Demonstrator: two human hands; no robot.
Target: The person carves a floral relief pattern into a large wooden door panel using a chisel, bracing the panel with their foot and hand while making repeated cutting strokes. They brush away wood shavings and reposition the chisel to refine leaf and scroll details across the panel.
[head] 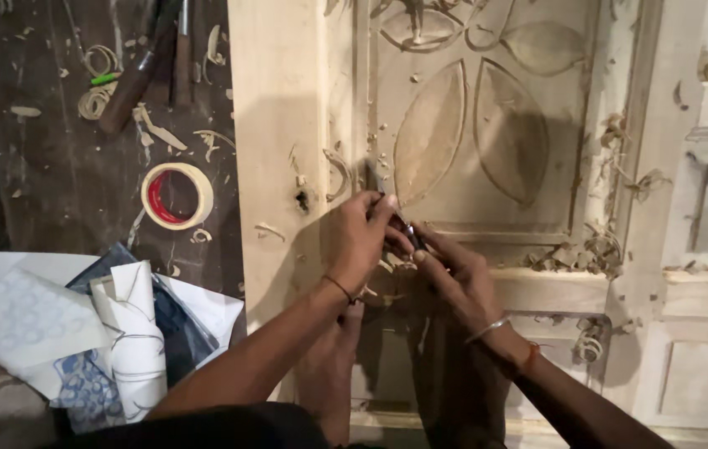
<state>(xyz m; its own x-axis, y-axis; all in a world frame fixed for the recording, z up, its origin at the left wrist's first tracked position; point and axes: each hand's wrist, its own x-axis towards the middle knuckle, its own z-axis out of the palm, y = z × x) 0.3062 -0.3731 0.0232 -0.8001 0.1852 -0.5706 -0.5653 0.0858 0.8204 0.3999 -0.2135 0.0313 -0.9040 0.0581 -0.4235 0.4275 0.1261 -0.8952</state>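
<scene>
Carved wooden door panel (454, 208) with leaf motifs, lying flat beneath both hands. Dark counter (55, 183) to the left of the hands, bearing a roll of tape (177, 195) and paper stencils (121, 333). Left hand (360, 241) and right hand (458, 278), both closed around a small carving chisel (400, 220), its tip touching the panel just below the leaves. Wood shavings (587, 254) scattered to the right.

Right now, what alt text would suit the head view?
Two hands, the left hand and right hand, press a small carving tool against a pale wooden panel carved with leaf shapes. Wood shavings lie about, and a tape roll sits on the dark floor to the left.
</scene>
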